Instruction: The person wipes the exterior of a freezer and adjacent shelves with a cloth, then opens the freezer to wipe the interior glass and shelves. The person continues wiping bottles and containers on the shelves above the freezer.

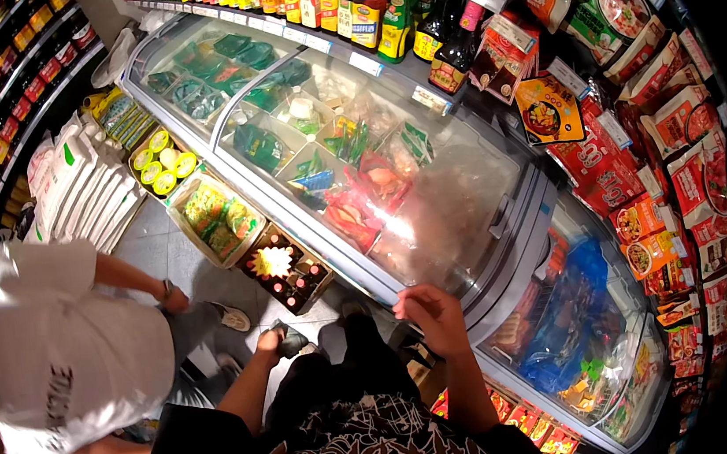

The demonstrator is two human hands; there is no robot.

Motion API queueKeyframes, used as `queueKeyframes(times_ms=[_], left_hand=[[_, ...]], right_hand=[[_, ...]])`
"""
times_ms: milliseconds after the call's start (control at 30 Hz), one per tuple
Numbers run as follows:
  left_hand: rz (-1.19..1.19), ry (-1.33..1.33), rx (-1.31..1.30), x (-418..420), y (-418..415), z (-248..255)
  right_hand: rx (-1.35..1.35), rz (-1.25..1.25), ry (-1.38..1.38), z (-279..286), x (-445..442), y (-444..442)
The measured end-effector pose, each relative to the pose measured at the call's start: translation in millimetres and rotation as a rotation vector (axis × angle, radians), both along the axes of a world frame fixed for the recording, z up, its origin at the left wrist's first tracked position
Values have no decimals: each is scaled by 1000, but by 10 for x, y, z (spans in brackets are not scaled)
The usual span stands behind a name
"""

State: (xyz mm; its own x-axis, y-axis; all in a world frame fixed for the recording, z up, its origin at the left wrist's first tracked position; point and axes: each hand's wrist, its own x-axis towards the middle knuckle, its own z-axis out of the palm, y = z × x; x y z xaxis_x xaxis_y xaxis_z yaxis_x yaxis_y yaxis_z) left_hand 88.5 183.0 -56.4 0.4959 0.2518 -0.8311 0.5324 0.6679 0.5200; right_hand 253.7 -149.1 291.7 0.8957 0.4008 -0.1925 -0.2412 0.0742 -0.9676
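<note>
My left hand [268, 345] hangs low beside my leg, its fingers closed around a small dark item [292, 341] whose kind I cannot make out. At the near edge of a chest freezer [340, 256], my right hand [436, 316] has loosely bent fingers and nothing visible in it; whether it touches the rim is unclear. Under the glass lid [451, 178], which is fogged nearest my right hand, lie red plastic bags [352, 218] and dark green bags [259, 146] in divided compartments. A second freezer section [492, 346] to the right holds blue plastic wrapping [562, 319].
A person in a white T-shirt [76, 337] stands close on my left. Along the freezer's base are a crate of bottles [294, 297], a box of packets [206, 247] and stacked white sacks [83, 183]. Sauce bottles [370, 10] and hanging food packets [601, 149] line the shelves beyond.
</note>
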Motion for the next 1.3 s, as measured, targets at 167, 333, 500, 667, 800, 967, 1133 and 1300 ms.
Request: queueKeyframes(times_ms=[167,333,500,667,800,967,1133,1300], left_hand=[[178,-42,-109,443,-282,111],[181,26,-229,762,-463,1067],[259,91,-40,523,-375,1244],[448,101,67,-57,-254,1241],[517,81,73,-797,-61,1117],[813,25,6,-1247,-37,1128],[926,-83,-104,-1587,147,924],[906,-117,-161,-2015,605,721]], right_hand=[[124,321,-351,1265,530,31],[661,759,-624,2046,1094,163],[932,783,-647,2203,1400,363],[1055,876,-564,2095,1540,729],[1098,948,-505,2106,1454,1052],[1113,1051,-438,2074,1070,1674],[1048,1118,-390,2073,403,2311],[847,1076,-302,2106,-596,3006]])
